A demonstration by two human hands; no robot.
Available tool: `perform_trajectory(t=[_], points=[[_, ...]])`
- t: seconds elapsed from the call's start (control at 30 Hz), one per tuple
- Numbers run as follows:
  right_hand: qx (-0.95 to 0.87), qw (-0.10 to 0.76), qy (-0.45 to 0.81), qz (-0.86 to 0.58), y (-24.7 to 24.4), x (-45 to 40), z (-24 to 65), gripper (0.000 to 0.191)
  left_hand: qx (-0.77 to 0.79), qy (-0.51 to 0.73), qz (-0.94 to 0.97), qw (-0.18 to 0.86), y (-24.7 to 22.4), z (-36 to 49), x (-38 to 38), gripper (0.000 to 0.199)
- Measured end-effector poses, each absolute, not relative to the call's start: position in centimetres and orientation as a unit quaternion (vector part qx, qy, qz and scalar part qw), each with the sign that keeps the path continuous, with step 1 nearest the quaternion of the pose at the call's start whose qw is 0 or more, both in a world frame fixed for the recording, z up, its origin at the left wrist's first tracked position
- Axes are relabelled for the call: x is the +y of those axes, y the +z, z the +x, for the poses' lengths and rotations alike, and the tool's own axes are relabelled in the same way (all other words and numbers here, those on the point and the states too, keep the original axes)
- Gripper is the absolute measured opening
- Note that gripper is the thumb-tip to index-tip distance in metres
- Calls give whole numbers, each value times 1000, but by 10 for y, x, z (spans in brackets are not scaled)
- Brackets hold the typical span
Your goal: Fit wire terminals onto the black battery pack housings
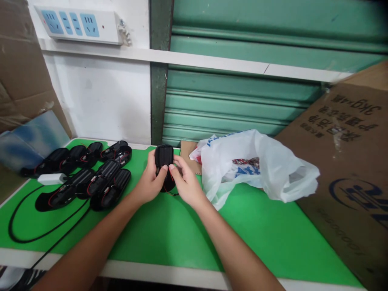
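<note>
Forearms (100, 234) over table (273, 226); left hand (150, 182), right hand (188, 184) hold black casing (164, 157).

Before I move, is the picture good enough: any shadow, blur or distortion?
Head view: soft shadows on the green tabletop; the held black part is dark, its fine detail too soft to read. Same head view: top right corner darkened, apparent wide-angle stretch towards the edges, no strong glare.

Both bare forearms reach forward and converge. The left hand (151, 180) and right hand (187, 180) face each other, thumbs nearly meeting
</note>
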State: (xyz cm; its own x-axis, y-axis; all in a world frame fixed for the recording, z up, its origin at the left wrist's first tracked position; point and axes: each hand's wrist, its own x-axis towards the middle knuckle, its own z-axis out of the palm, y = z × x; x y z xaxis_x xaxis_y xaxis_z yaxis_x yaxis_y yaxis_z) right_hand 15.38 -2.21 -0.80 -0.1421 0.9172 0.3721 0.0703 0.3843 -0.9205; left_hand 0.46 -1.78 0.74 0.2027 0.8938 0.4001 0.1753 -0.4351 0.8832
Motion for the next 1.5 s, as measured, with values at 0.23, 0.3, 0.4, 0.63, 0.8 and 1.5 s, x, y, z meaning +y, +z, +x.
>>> perform_trajectory(t=[0.23, 0.3, 0.4, 0.63, 0.8, 1.5], points=[[-618, 528, 435, -387, -12, -20, 153, 32, 392, 497, 696, 339, 0, 5, -14, 49], [-616, 529, 438, -387, -13, -20, 152, 31, 393, 496, 699, 332, -2, 5, -13, 47], [-614, 530, 439, -385, -13, -19, 151, 29, 391, 498, 703, 323, -4, 5, -12, 46], [-609, 535, 438, -389, -15, -17, 149, 27, 398, 496, 707, 310, -5, 6, -11, 48], [-606, 534, 443, -388, -18, -15, 148, 26, 402, 491, 708, 309, -6, 5, -10, 45], [-569, 551, 469, -392, -19, -13, 140, 30, 425, 483, 703, 304, -4, 6, -11, 46]])
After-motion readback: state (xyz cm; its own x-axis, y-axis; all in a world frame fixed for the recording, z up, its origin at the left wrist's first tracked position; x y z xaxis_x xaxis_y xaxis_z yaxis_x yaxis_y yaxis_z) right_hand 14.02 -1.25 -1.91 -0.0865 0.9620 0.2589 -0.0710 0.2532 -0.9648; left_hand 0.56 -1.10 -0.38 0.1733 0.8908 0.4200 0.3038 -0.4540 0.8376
